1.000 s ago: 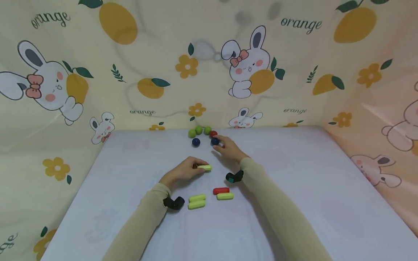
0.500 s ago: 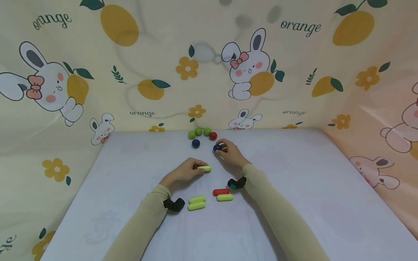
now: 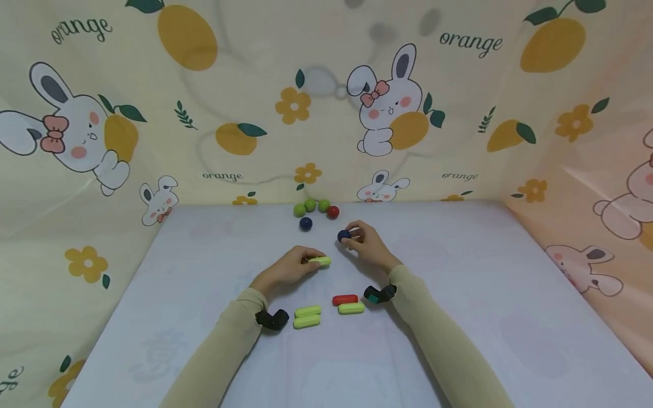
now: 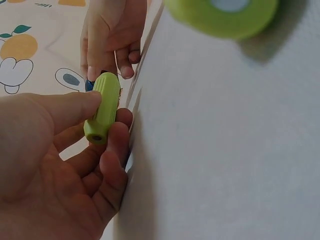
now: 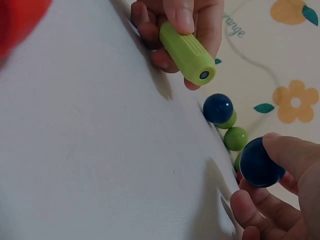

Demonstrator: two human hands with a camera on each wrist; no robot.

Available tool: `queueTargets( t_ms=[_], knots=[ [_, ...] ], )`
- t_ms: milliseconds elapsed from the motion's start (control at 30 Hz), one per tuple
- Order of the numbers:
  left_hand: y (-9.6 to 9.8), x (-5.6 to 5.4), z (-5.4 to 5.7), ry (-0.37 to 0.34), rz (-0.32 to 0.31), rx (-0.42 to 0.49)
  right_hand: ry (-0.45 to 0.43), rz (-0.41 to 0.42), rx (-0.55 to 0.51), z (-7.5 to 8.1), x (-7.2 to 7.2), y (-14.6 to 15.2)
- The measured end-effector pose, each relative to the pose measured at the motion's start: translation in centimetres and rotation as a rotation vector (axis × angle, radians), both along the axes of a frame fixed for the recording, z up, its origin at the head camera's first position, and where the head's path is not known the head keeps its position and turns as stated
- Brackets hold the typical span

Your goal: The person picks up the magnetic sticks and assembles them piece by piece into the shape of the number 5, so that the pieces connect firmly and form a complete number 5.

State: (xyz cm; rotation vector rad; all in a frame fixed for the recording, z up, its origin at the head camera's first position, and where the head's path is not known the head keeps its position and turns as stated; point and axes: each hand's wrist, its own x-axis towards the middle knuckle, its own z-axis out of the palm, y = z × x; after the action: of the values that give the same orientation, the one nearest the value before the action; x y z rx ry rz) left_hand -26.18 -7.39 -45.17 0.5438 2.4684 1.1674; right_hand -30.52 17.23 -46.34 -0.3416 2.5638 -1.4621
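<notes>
My left hand pinches a short lime-green ribbed stick between thumb and fingers, low over the table. In the right wrist view, a small dark round spot shows on the end of this green stick. To its right and farther back, my right hand pinches a glossy dark blue ball between thumb and fingertips. The two hands stand apart, the held ball just beyond the stick's far end.
At the table's back lie several green balls, a red ball and another dark blue ball. Nearer, a red stick lies against a green stick. Left of them sit two more green sticks. A patterned cloth hangs behind.
My right hand has drawn the dark blue ball away from the red ball, toward me and slightly right. The left hand holds its green stick in the same place.
</notes>
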Motion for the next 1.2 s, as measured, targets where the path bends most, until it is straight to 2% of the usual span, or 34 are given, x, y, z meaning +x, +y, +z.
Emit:
queueTargets(
  t_ms=[300, 633, 767, 1000, 1200],
  knots=[
    [0.2, 0.1, -0.1, -0.016, 0.016, 0.007, -0.016, -0.011, -0.025, -0.1, 0.6, 0.6],
    [0.1, 0.0, -0.2, -0.016, 0.003, 0.013, -0.069, 0.011, -0.074, 0.1, 0.9, 1.0],
    [0.1, -0.1, -0.3, -0.016, -0.002, 0.012, -0.068, 0.064, -0.072, 0.2, 1.1, 0.9],
    [0.1, -0.1, -0.4, -0.004, -0.001, 0.011, -0.062, 0.193, 0.037, 0.9, 1.7, 0.4],
    [0.0, -0.2, -0.6, 0.013, -0.011, 0.022, -0.072, 0.230, 0.055, 1.4, 2.1, 0.1]
  ],
)
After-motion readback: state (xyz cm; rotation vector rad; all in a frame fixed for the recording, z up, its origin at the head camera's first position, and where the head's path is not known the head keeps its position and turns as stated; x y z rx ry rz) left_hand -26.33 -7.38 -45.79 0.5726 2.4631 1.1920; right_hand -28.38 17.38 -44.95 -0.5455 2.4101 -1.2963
